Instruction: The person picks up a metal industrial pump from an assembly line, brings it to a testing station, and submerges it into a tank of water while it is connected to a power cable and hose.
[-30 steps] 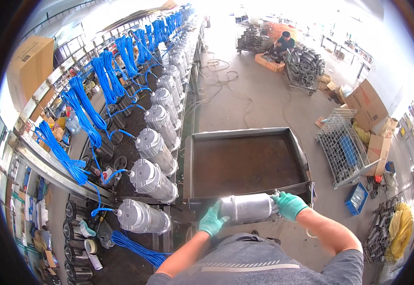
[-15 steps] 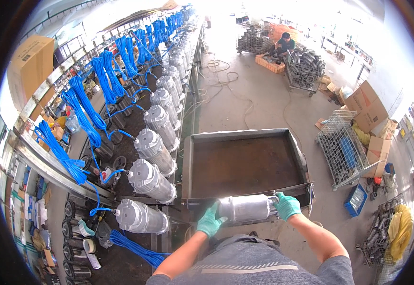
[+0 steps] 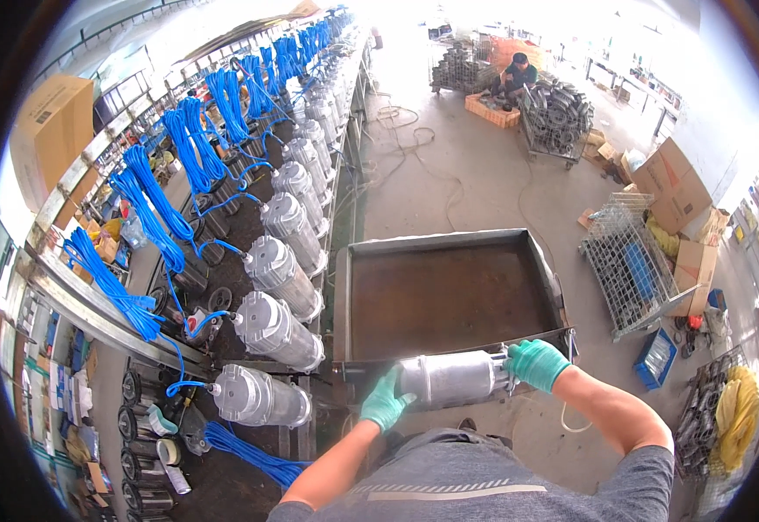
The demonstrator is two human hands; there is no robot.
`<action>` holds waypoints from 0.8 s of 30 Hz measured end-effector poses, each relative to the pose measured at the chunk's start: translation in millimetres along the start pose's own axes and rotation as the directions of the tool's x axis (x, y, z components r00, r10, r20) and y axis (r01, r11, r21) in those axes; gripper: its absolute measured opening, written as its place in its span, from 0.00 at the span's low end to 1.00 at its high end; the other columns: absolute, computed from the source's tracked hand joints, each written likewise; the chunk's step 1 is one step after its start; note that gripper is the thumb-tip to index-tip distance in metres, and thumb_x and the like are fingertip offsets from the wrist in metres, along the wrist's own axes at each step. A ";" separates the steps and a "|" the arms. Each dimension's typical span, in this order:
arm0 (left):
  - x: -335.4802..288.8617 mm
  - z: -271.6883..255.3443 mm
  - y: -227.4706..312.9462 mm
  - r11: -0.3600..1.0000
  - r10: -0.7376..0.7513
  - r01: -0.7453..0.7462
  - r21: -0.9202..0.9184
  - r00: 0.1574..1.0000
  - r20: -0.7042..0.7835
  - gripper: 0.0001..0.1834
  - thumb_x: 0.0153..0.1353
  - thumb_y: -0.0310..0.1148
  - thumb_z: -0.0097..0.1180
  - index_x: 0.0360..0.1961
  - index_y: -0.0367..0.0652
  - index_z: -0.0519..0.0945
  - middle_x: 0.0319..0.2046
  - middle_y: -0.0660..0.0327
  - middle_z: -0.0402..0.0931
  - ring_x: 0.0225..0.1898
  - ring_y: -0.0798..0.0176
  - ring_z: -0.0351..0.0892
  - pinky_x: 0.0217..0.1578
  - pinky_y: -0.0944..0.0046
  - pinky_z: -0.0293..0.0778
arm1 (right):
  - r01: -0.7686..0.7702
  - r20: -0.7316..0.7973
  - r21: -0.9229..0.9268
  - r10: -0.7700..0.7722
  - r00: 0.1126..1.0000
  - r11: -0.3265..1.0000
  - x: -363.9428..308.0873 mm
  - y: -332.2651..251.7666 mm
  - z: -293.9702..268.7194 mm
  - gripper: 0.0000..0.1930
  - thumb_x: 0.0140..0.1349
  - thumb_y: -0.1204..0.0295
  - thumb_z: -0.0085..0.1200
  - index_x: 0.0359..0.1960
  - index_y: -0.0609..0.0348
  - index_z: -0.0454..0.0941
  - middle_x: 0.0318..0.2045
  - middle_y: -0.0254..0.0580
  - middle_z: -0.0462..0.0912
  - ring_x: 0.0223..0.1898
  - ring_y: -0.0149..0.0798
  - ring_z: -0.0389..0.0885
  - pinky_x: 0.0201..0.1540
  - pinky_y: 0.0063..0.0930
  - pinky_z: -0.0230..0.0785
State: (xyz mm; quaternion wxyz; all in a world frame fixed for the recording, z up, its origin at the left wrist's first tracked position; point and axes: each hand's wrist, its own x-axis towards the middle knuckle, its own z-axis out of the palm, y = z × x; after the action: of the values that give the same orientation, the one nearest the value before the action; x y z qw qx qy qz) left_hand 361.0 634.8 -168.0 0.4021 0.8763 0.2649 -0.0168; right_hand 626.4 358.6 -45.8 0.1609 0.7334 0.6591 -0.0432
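Observation:
A silver metal cylinder [image 3: 451,379] lies crosswise in front of me, carried by both hands over the near edge of a rusty metal cart tray [image 3: 449,296]. My left hand [image 3: 385,400], in a green glove, grips its left end from below. At the cylinder's right end, my right hand [image 3: 536,363], also green-gloved, is wrapped around the narrow neck. The tray itself holds nothing.
A long workbench [image 3: 249,226] on my left carries a row of similar silver cylinders [image 3: 275,331] with coiled blue cables [image 3: 149,209]. A wire cage [image 3: 631,261], cardboard boxes [image 3: 679,187] and a blue crate [image 3: 658,357] stand on the right. A person [image 3: 517,74] crouches far back.
The cylinder stays in both hands; it has edged slightly closer to the tray's near edge. The view has barely shifted.

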 end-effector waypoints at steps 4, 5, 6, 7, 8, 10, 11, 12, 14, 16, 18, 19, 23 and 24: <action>3.7 2.1 2.5 1.000 0.017 -0.017 -0.026 1.000 -0.002 0.48 0.58 0.44 0.72 0.74 0.43 0.59 0.68 0.43 0.67 0.69 0.43 0.68 0.69 0.52 0.66 | -0.334 -0.056 0.190 0.350 0.935 0.923 4.8 -20.8 40.1 0.08 0.63 0.63 0.58 0.36 0.51 0.84 0.34 0.42 0.85 0.35 0.47 0.87 0.37 0.42 0.80; 3.5 2.9 1.7 0.999 0.026 -0.026 -0.025 1.000 -0.013 0.47 0.58 0.44 0.72 0.74 0.42 0.60 0.68 0.43 0.68 0.69 0.43 0.68 0.69 0.52 0.66 | -0.440 -0.046 0.244 0.464 0.885 0.864 9.5 -26.8 47.8 0.10 0.63 0.59 0.59 0.34 0.51 0.84 0.32 0.41 0.84 0.34 0.47 0.87 0.36 0.44 0.80; 4.5 4.5 0.4 0.999 0.035 -0.036 -0.025 0.999 -0.023 0.47 0.58 0.44 0.72 0.74 0.42 0.60 0.68 0.43 0.68 0.69 0.43 0.68 0.69 0.52 0.66 | -0.451 -0.026 0.315 0.483 0.875 0.835 14.1 -28.3 53.8 0.12 0.65 0.57 0.58 0.36 0.51 0.84 0.31 0.44 0.86 0.32 0.49 0.87 0.36 0.45 0.80; 6.0 6.4 -0.7 0.999 0.046 -0.047 -0.025 0.998 -0.032 0.47 0.58 0.44 0.72 0.73 0.41 0.60 0.68 0.43 0.68 0.69 0.44 0.68 0.69 0.52 0.66 | -0.526 0.065 0.340 0.538 0.840 0.780 18.4 -30.1 59.1 0.13 0.66 0.57 0.57 0.38 0.52 0.84 0.32 0.48 0.88 0.35 0.52 0.87 0.37 0.47 0.80; 6.1 7.9 -4.1 0.998 0.056 -0.057 -0.040 0.998 -0.035 0.47 0.58 0.43 0.72 0.73 0.41 0.60 0.68 0.43 0.68 0.69 0.44 0.68 0.69 0.53 0.65 | -0.599 0.077 0.430 0.634 0.770 0.675 22.2 -37.8 49.9 0.14 0.66 0.57 0.57 0.40 0.52 0.84 0.32 0.49 0.88 0.35 0.53 0.87 0.38 0.49 0.79; 6.2 8.3 -12.5 0.996 0.067 -0.069 -0.058 0.997 -0.049 0.47 0.58 0.42 0.72 0.73 0.40 0.60 0.68 0.43 0.68 0.69 0.45 0.68 0.69 0.53 0.65 | -0.643 0.080 0.553 0.735 0.673 0.530 29.3 -49.2 41.7 0.15 0.67 0.56 0.56 0.43 0.53 0.83 0.33 0.51 0.87 0.36 0.55 0.87 0.39 0.50 0.79; 6.2 8.6 -11.5 0.996 0.062 -0.064 -0.061 0.997 -0.044 0.47 0.58 0.42 0.72 0.73 0.40 0.60 0.68 0.44 0.67 0.69 0.45 0.68 0.69 0.53 0.65 | -0.641 0.064 0.584 0.759 0.648 0.498 28.9 -53.0 41.5 0.15 0.68 0.56 0.56 0.45 0.53 0.83 0.33 0.52 0.87 0.37 0.56 0.87 0.39 0.50 0.79; 6.1 8.0 -10.1 0.996 0.057 -0.060 -0.063 0.998 -0.041 0.47 0.58 0.41 0.72 0.73 0.40 0.60 0.68 0.44 0.67 0.69 0.45 0.68 0.70 0.54 0.64 | -0.636 0.048 0.614 0.783 0.621 0.467 27.5 -54.8 40.6 0.16 0.68 0.56 0.55 0.47 0.52 0.82 0.33 0.53 0.87 0.38 0.56 0.87 0.39 0.50 0.80; 5.5 4.2 -5.5 0.997 0.044 -0.047 -0.058 0.998 -0.038 0.47 0.58 0.40 0.72 0.73 0.41 0.60 0.68 0.44 0.67 0.69 0.46 0.68 0.70 0.54 0.64 | -0.578 0.053 0.563 0.672 0.739 0.591 20.4 -48.3 29.9 0.18 0.68 0.56 0.56 0.53 0.51 0.80 0.37 0.53 0.87 0.39 0.55 0.87 0.41 0.49 0.80; 4.2 2.8 1.0 0.998 0.028 -0.030 -0.052 0.999 -0.039 0.47 0.58 0.39 0.72 0.74 0.41 0.60 0.69 0.45 0.67 0.70 0.46 0.68 0.70 0.54 0.64 | -0.474 0.089 0.516 0.506 0.858 0.714 10.9 -35.1 14.5 0.24 0.67 0.59 0.57 0.64 0.49 0.74 0.44 0.53 0.87 0.41 0.56 0.87 0.43 0.48 0.80; 5.5 5.0 -3.9 0.996 0.047 -0.050 -0.068 0.998 -0.041 0.46 0.59 0.42 0.72 0.74 0.45 0.60 0.69 0.45 0.67 0.69 0.44 0.68 0.69 0.52 0.65 | -0.325 -0.008 0.460 0.370 0.929 0.826 4.1 -25.0 17.3 0.26 0.66 0.61 0.58 0.66 0.47 0.72 0.43 0.50 0.87 0.41 0.55 0.88 0.42 0.48 0.80; 5.9 4.8 -5.9 0.995 0.055 -0.059 -0.076 0.997 -0.045 0.46 0.60 0.44 0.71 0.74 0.48 0.61 0.69 0.45 0.66 0.69 0.43 0.67 0.69 0.51 0.66 | -0.244 -0.055 0.423 0.293 0.954 0.873 1.2 -18.7 19.7 0.27 0.66 0.62 0.58 0.67 0.46 0.72 0.43 0.49 0.88 0.40 0.55 0.88 0.41 0.48 0.80; 4.6 5.3 -4.8 0.998 0.042 -0.044 -0.052 0.999 -0.029 0.46 0.60 0.44 0.71 0.74 0.48 0.60 0.69 0.45 0.66 0.69 0.43 0.67 0.69 0.51 0.65 | -0.081 0.127 0.238 0.052 0.991 0.968 2.3 6.3 9.3 0.26 0.67 0.65 0.55 0.68 0.40 0.71 0.37 0.48 0.87 0.34 0.51 0.89 0.34 0.47 0.80; 3.6 5.8 -5.7 0.997 0.048 -0.050 -0.056 0.998 -0.036 0.46 0.60 0.44 0.71 0.74 0.48 0.60 0.69 0.45 0.66 0.69 0.43 0.67 0.69 0.51 0.65 | -0.046 0.128 0.201 0.020 0.992 0.978 4.4 8.9 7.8 0.24 0.70 0.66 0.50 0.68 0.37 0.72 0.33 0.48 0.87 0.31 0.50 0.88 0.31 0.46 0.79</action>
State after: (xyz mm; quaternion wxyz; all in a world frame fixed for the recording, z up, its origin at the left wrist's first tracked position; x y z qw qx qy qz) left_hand 362.4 635.3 -176.7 0.4225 0.8709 0.2506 0.0155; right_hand 636.9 359.8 -52.8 0.1265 0.7527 0.6276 -0.1537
